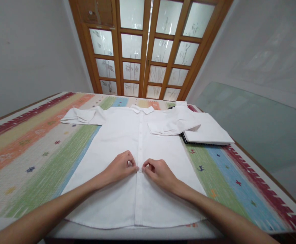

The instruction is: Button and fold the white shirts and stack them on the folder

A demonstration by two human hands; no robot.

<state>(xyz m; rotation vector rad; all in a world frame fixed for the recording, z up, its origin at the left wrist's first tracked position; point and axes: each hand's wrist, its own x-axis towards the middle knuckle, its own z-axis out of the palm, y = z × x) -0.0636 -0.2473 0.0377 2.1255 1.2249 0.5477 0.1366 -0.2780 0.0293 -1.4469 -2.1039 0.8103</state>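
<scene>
A white button-up shirt (107, 142) lies spread front side up, its collar away from me and its hem by the near edge. My left hand (121, 166) pinches the left side of the button placket (140, 145) with thumb and forefinger. Just across from it, my right hand (159, 171) is closed in a pinch at the placket's other side. A small button (140, 171) shows between the fingertips. The left-hand sleeve (84, 116) stretches outward, while the right-hand sleeve (173, 123) is folded over the shirt.
Under the shirt is a striped, patterned cloth (48, 145) covering the table. Folded white fabric (207, 128) rests on something dark-edged at the right, against the sleeve. Wooden doors with frosted panes (131, 45) stand beyond the table. A greenish panel (252, 125) leans along the right wall.
</scene>
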